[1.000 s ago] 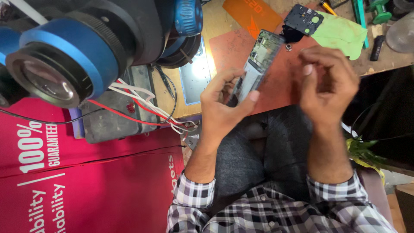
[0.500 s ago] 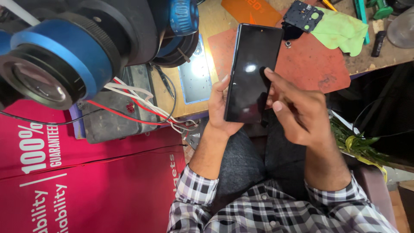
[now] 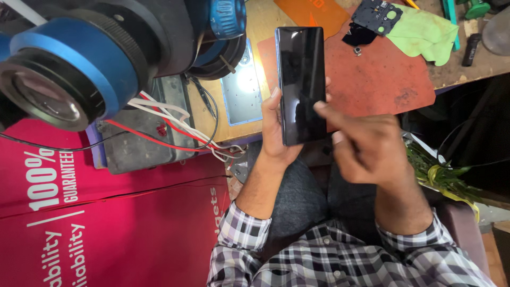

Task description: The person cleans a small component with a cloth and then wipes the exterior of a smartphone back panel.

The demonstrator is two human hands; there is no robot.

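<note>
The left hand holds a black phone up above the person's lap. The phone stands upright, with its dark glass side facing the camera. The glass is shiny and the screen is off. The left fingers wrap around the phone from behind. The thumb lies along its left edge, and some fingertips peek out at the right edge. So the left hand is pinching the phone by its two long sides.

The right hand is just beside the lower right part of the phone. It is a bit blurry. One finger sticks out and its tip touches the right edge of the glass. The other fingers are curled in loosely and hold nothing.

Behind the phone is a wooden table. A red mat lies on it, and a light green cloth lies at the far edge of the mat. A small dark phone part rests partly on the cloth. An orange mat lies farther back. A shiny metal plate lies to the left of the phone.

On the left, close to the camera, hangs a big black and blue lens. Red, white and black wires run over a grey box under it. A red banner hangs below.

The person wears a checked shirt and grey trousers.
</note>
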